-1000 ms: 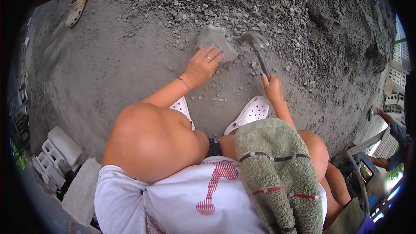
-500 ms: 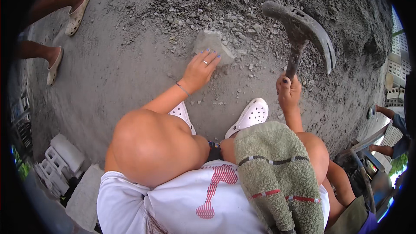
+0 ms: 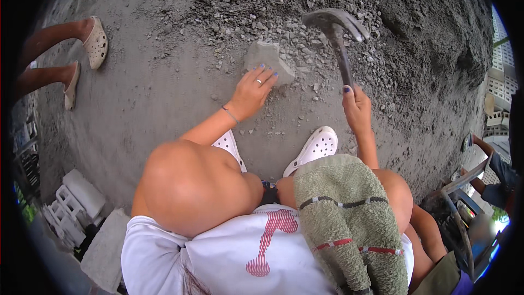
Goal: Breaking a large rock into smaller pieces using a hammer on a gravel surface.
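A flat grey chunk of broken concrete (image 3: 263,53) lies on the dusty ground in front of me. My left hand (image 3: 251,93) rests on its near edge, fingers stretched out over the surface; the thumb is hidden. On the right, my right hand (image 3: 357,110) is wrapped round the lower handle of a claw hammer (image 3: 343,60). The dark metal head is raised above the rubble, to the right of the chunk and apart from it, with the forked claw pointing right.
Loose gravel (image 3: 234,5) spreads beyond the chunk, rising into a grey heap (image 3: 436,33) at right. Another person's feet in beige clogs (image 3: 96,43) stand at far left. Concrete blocks (image 3: 82,194) sit at lower left. A green towel (image 3: 344,213) covers my right knee.
The hammer has swung left and slightly down toward the chunk, my right hand moving with it. My left hand stays on the concrete. The other person's clogs at left have shifted a little.
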`<state>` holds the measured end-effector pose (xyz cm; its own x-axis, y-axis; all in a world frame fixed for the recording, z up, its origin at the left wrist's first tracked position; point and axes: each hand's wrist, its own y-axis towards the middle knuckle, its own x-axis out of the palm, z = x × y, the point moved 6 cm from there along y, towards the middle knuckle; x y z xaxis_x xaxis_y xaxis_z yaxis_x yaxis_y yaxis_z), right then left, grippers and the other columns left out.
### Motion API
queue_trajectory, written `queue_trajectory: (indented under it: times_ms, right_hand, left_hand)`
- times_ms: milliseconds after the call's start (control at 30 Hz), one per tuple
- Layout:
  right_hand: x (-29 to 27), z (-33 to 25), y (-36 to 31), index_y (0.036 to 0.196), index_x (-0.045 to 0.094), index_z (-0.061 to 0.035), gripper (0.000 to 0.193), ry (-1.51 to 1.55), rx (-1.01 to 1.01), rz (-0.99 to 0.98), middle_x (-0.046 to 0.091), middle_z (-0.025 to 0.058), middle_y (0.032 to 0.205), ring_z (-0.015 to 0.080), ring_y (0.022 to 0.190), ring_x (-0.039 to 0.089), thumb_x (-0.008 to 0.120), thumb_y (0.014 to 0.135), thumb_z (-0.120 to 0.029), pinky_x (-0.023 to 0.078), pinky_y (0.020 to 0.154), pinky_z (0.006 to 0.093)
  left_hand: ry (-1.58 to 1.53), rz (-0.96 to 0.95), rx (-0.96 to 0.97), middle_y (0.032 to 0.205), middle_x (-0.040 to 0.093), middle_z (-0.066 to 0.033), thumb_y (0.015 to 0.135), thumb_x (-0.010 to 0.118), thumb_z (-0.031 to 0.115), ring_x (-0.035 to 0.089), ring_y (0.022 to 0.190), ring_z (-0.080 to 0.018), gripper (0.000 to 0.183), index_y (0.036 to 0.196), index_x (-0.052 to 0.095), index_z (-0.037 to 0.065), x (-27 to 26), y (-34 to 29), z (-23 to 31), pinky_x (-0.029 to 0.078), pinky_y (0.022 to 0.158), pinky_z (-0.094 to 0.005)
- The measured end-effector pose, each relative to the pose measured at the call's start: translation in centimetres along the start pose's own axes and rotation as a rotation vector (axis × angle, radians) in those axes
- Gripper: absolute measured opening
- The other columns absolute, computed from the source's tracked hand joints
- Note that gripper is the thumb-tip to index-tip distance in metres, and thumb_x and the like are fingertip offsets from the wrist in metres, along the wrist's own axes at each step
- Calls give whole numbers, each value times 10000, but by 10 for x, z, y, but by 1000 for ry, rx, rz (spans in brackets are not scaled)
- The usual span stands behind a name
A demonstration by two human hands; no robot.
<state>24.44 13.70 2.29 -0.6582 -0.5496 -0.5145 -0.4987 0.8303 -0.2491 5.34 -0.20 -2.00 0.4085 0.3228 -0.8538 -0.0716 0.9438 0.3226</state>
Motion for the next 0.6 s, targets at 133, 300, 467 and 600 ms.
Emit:
queue_trajectory:
  times_ms: [133,300,467,600]
  right_hand:
    - [-27,-35,-3,726,474,-23,289,286,-175,78,412,-22,509,61,444,366,479,842,-288,288,407,225]
    - [4,48,-11,784,496,-5,309,-210,-83,141,504,135,540,229,475,509,507,815,-312,393,469,307]
    - [26,77,9,733,491,9,395,-400,177,-3,444,110,515,190,499,452,463,826,-374,364,482,341]
    - [6,46,13,654,456,-39,352,-172,130,-8,400,-13,505,67,454,359,451,851,-331,296,408,255]
  left_hand:
    - [21,10,10,1037,530,-97,699,549,62,490,985,-283,306,1004,550,44,-2,2,-2,398,845,-376]
    - [13,14,25,1039,529,-98,697,551,63,485,992,-286,310,1006,549,44,-2,0,1,399,845,-381]
    - [23,0,24,1046,525,-95,699,547,60,483,997,-285,306,1004,550,45,1,1,-3,401,846,-374]
    - [47,-26,39,1085,510,-88,673,601,91,469,1023,-281,389,1055,532,71,5,3,-5,389,859,-381]
